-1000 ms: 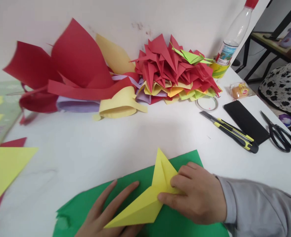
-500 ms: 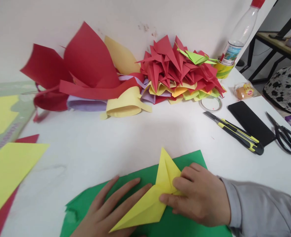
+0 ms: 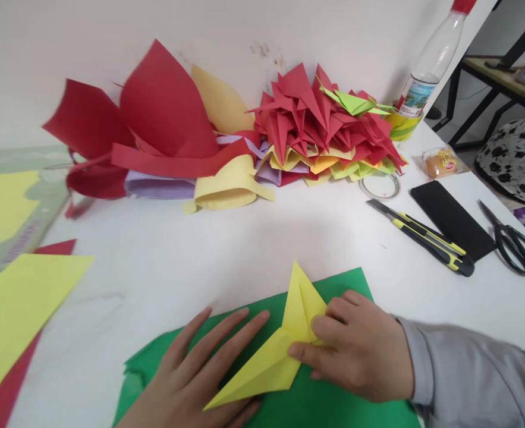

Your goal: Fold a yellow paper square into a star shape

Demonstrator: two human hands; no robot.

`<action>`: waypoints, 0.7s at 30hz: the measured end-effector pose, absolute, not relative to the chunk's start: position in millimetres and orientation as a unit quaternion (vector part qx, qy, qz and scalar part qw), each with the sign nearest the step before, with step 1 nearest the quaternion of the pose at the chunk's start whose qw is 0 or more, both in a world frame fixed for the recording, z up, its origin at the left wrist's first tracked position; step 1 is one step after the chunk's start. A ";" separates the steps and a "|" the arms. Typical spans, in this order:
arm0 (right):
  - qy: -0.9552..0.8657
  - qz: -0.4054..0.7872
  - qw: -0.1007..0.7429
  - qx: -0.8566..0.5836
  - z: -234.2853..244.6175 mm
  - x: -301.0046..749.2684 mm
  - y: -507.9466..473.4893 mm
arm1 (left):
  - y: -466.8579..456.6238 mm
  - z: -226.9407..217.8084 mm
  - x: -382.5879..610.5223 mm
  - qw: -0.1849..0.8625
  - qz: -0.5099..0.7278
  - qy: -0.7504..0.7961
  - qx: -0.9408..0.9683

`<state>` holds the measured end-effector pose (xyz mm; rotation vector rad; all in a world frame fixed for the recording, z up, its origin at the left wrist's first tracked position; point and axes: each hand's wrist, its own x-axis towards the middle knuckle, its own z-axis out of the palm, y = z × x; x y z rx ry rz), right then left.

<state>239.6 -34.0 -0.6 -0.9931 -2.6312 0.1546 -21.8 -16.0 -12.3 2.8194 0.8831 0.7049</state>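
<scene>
A folded yellow paper piece (image 3: 266,359) with two pointed arms lies over a green sheet (image 3: 333,395), low in the view. My right hand (image 3: 360,348) pinches its right side between thumb and curled fingers. One point rises toward the back, while the other slants down to the left across my left hand (image 3: 200,371). That hand rests on the green sheet with its fingers stretched and spread. Its thumb is partly hidden beneath the yellow paper.
Folded red paper pieces (image 3: 316,119) and curled red paper (image 3: 164,107) line the wall. Yellow sheets (image 3: 25,309) lie left. At right are a box cutter (image 3: 423,238), black flat case (image 3: 452,220), scissors (image 3: 514,244), tape roll (image 3: 378,195), wrapped snack (image 3: 440,163) and bottle (image 3: 431,65).
The left tip of the yellow paper has lifted slightly up and to the right. My left fingers have shifted a little upward. My right hand keeps its pinch.
</scene>
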 end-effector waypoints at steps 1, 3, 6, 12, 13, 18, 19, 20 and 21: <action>-0.921 0.053 0.165 -0.348 -0.5 239.5 -34.0 | -15.6 -11.5 -22.0 0.049 0.235 0.290 0.926; -0.920 0.050 0.171 -0.349 -0.2 239.3 -34.1 | -12.6 -9.2 -24.2 0.043 0.226 0.288 0.930; -0.920 0.048 0.168 -0.350 0.3 238.8 -34.3 | -4.2 -4.8 -30.6 0.034 0.180 0.251 0.951; -0.924 0.043 0.156 -0.345 1.7 238.6 -33.8 | -1.3 -4.8 -32.4 0.024 0.171 0.234 0.957; -0.925 0.043 0.156 -0.344 1.8 238.6 -33.6 | -2.9 -5.9 -31.3 0.021 0.181 0.233 0.955; -0.925 0.048 0.160 -0.341 2.0 239.1 -32.8 | -4.4 -6.0 -44.1 0.028 0.184 0.266 0.946; -0.926 0.048 0.158 -0.340 1.9 239.2 -32.7 | -4.1 -5.1 -50.9 0.031 0.180 0.275 0.944; -0.926 0.049 0.154 -0.341 1.9 239.3 -32.6 | -4.5 -4.4 -57.6 0.036 0.193 0.289 0.937; -0.927 0.048 0.152 -0.341 2.0 239.4 -32.5 | -6.3 -4.3 -62.9 0.026 0.220 0.310 0.925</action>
